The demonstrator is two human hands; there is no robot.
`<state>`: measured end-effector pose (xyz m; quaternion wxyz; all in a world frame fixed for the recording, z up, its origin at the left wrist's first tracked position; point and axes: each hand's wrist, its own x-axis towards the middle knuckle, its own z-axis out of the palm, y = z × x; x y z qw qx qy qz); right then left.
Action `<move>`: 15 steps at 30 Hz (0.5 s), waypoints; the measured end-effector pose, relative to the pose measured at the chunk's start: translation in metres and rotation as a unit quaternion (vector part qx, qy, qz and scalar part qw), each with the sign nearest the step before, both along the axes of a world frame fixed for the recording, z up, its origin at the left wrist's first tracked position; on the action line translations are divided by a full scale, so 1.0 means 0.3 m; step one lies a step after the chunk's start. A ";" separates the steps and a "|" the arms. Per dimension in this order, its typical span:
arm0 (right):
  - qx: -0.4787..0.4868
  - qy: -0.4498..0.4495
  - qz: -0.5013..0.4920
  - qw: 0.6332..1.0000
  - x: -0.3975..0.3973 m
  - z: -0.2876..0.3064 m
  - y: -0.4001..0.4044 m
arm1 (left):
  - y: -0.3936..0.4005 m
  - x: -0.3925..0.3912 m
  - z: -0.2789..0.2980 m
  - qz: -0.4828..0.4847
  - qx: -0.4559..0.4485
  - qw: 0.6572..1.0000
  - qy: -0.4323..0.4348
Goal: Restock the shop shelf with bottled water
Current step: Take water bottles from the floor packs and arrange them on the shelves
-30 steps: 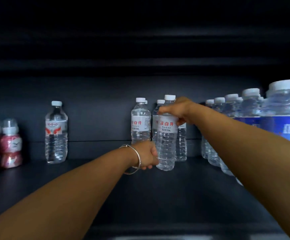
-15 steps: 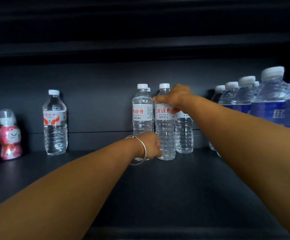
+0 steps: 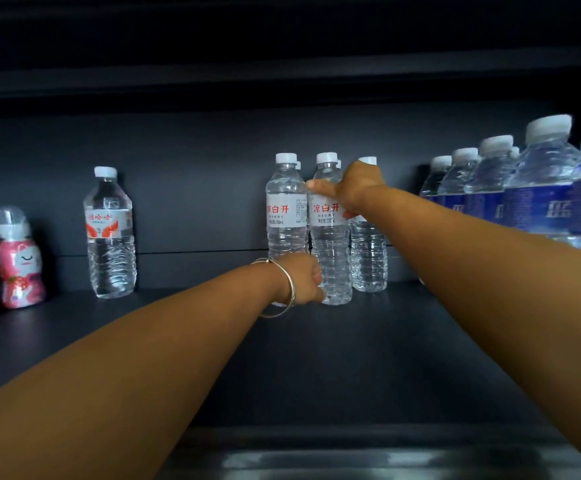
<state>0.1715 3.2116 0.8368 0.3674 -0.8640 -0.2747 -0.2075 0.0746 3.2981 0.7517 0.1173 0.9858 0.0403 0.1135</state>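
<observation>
Two bare arms are reaching from the lower corners of the frame toward the centre of a dark grey shop shelf (image 3: pixel 368 358). Both hands are gripping one clear plastic water bottle with a white cap and a white label printed in red characters (image 3: pixel 330 237), which is standing upright on the shelf at centre frame. The right hand (image 3: pixel 356 188) is curling around the bottle's shoulder and the top of its label, thumb pointing left. The left hand (image 3: pixel 304 278), wearing a thin silver bangle (image 3: pixel 284 289) at the wrist, is wrapping around the bottle's lower body near its base.

A matching red-lettered bottle (image 3: pixel 285 213) is standing just beside it on the left, and another clear bottle (image 3: pixel 368 258) is sitting just behind on the right. More caps are peeking out behind these. Well apart at centre left, a lone clear bottle with a red and white label (image 3: pixel 110 237) is standing upright. At the far left edge, small pink cartoon-face drink bottles (image 3: pixel 20 261) are clustering together. Along the right edge, a row of clear bottles with blue labels (image 3: pixel 542 188) is running toward the camera.
</observation>
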 end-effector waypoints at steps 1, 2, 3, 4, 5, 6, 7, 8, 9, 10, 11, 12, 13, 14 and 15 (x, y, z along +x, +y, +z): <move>-0.016 -0.009 -0.011 1.000 -0.003 -0.003 -0.004 | -0.003 -0.003 0.000 0.000 0.006 1.000 -0.003; -0.032 -0.020 -0.024 0.999 -0.008 -0.006 -0.009 | -0.007 -0.006 0.000 0.000 0.011 1.000 -0.005; -0.043 -0.031 -0.034 0.998 -0.015 -0.008 -0.016 | -0.010 -0.010 0.001 0.000 0.016 1.000 -0.007; -0.048 -0.037 -0.039 0.997 -0.021 -0.011 -0.022 | -0.014 -0.013 0.001 0.000 0.019 1.000 -0.008; -0.050 -0.038 -0.039 0.997 -0.028 -0.013 -0.030 | -0.017 -0.017 0.001 -0.001 0.019 1.000 -0.008; -0.050 -0.035 -0.036 0.998 -0.032 -0.016 -0.038 | -0.021 -0.021 0.002 -0.001 0.016 1.000 -0.009; -0.047 -0.030 -0.032 0.998 -0.037 -0.021 -0.046 | -0.024 -0.025 0.004 0.000 0.010 1.000 -0.010; -0.046 -0.025 -0.032 0.998 -0.045 -0.025 -0.057 | -0.030 -0.033 0.006 0.000 0.004 1.000 -0.013; -0.050 -0.027 -0.034 0.998 -0.057 -0.031 -0.070 | -0.039 -0.043 0.010 0.000 -0.003 1.000 -0.018; -0.058 -0.033 -0.038 0.997 -0.069 -0.038 -0.087 | -0.050 -0.053 0.014 0.000 -0.008 1.000 -0.025; -0.069 -0.044 -0.039 0.996 -0.087 -0.047 -0.106 | -0.062 -0.064 0.020 -0.001 -0.009 0.999 -0.032; -0.082 -0.056 -0.037 0.994 -0.112 -0.057 -0.128 | -0.078 -0.076 0.025 -0.001 -0.006 0.999 -0.040; -0.097 -0.071 -0.033 0.992 -0.142 -0.070 -0.153 | -0.097 -0.093 0.031 -0.002 -0.001 0.999 -0.049; -0.113 -0.086 -0.030 0.989 -0.175 -0.083 -0.180 | -0.120 -0.111 0.038 -0.006 0.004 0.998 -0.060; -0.134 -0.103 -0.030 0.985 -0.209 -0.097 -0.210 | -0.143 -0.130 0.043 -0.011 0.007 0.998 -0.067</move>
